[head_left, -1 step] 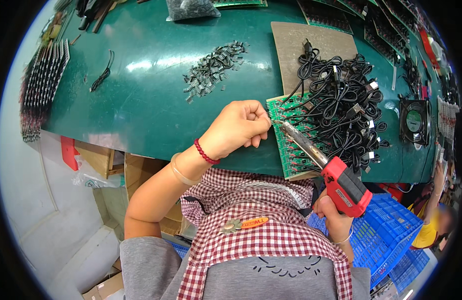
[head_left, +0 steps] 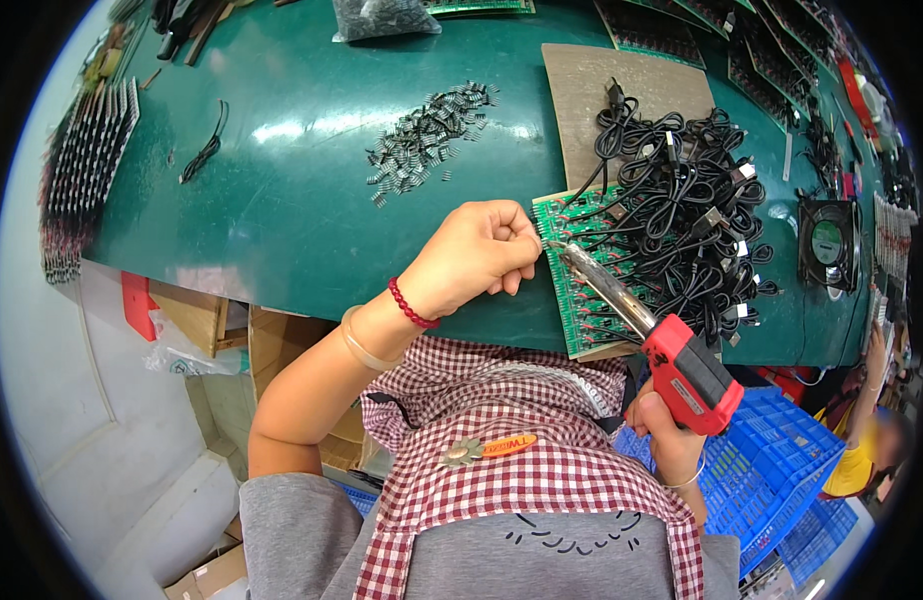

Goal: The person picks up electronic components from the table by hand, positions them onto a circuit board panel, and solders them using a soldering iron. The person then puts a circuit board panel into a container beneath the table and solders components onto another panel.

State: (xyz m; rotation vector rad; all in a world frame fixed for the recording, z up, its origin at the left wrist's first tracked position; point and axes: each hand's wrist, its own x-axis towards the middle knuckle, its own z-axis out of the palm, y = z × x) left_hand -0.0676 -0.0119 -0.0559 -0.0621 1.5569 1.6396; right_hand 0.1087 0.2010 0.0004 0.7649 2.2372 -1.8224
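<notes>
My left hand point(head_left: 477, 255), with a red bead bracelet on the wrist, is curled shut, its fingertips pinched at the left edge of a green circuit board point(head_left: 582, 300). Whatever sits between the fingertips is too small to see. My right hand point(head_left: 667, 435) grips a red soldering gun point(head_left: 687, 375) by its handle. The gun's metal barrel slants up and to the left, and its tip touches the board right next to my left fingertips. A tangle of black cables point(head_left: 692, 230) with plugs covers the board's right part.
The green table point(head_left: 282, 200) also carries a heap of small dark parts point(head_left: 427, 140), a brown sheet point(head_left: 622, 90), a small fan point(head_left: 830, 243) and stacked boards point(head_left: 82, 170). Blue crates point(head_left: 782, 460) stand at lower right, beside another person's yellow sleeve point(head_left: 852, 470).
</notes>
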